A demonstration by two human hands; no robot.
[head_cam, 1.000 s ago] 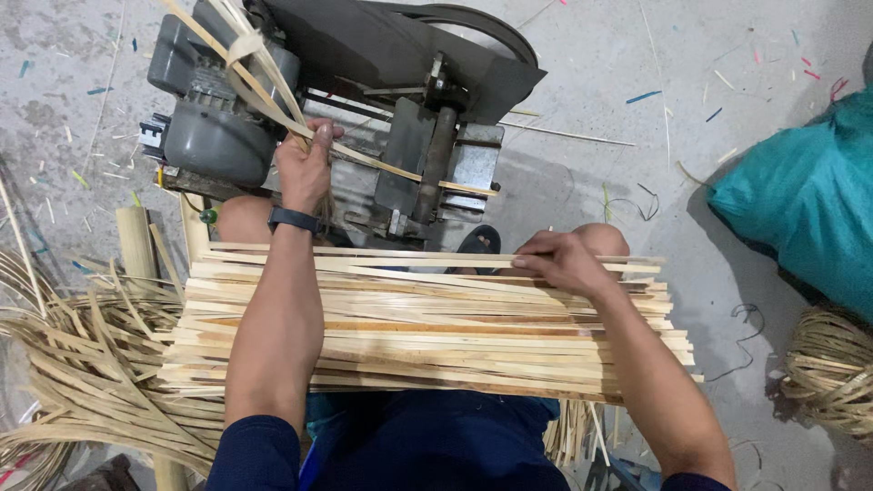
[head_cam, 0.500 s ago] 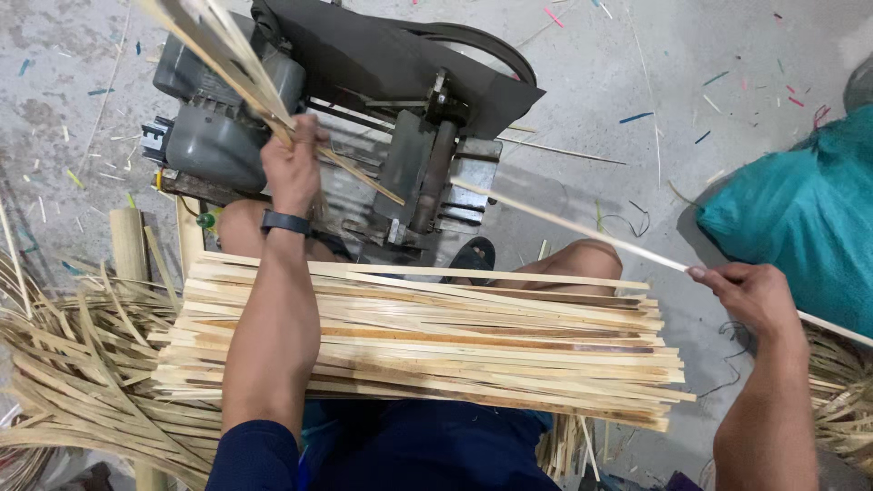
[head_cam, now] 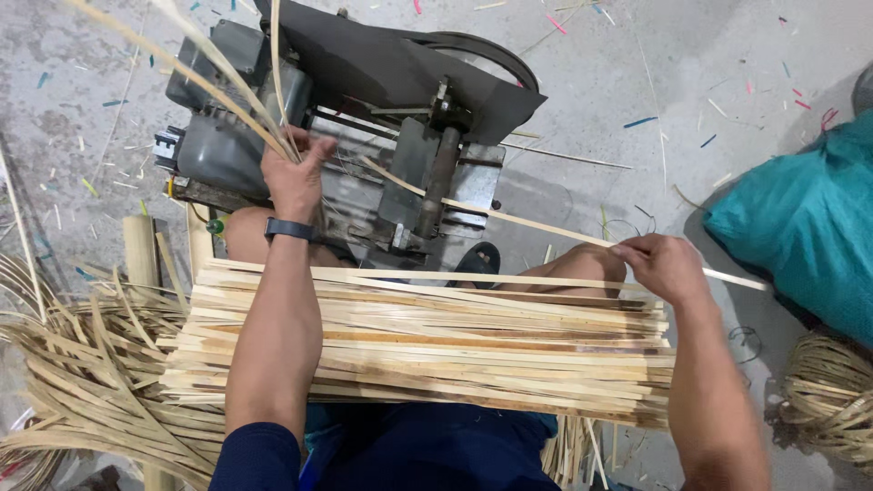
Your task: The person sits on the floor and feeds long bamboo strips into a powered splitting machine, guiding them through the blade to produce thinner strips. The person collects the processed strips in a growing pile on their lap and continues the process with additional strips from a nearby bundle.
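A dark metal splitting machine [head_cam: 382, 118] stands on the floor in front of me. My left hand [head_cam: 293, 171], with a dark watch on the wrist, grips thin bamboo strips [head_cam: 218, 86] that rise from the machine's left side. My right hand [head_cam: 662, 265] pinches a long pale bamboo strip [head_cam: 509, 218] whose other end runs into the machine's roller. A thick bundle of flat bamboo slats [head_cam: 427, 341] lies across my lap, under both forearms.
A heap of thin curled bamboo strips [head_cam: 82, 373] lies on the floor at left. A teal sack [head_cam: 800, 227] sits at right, with a coil of strips [head_cam: 832, 395] below it. Coloured scraps litter the grey concrete floor [head_cam: 637, 82]. A sandalled foot [head_cam: 475, 262] shows by the machine.
My right hand left the bundle, swung out right with a single long strip, and has now come back left, feeding it toward the machine. My left hand stays on the outgoing strips.
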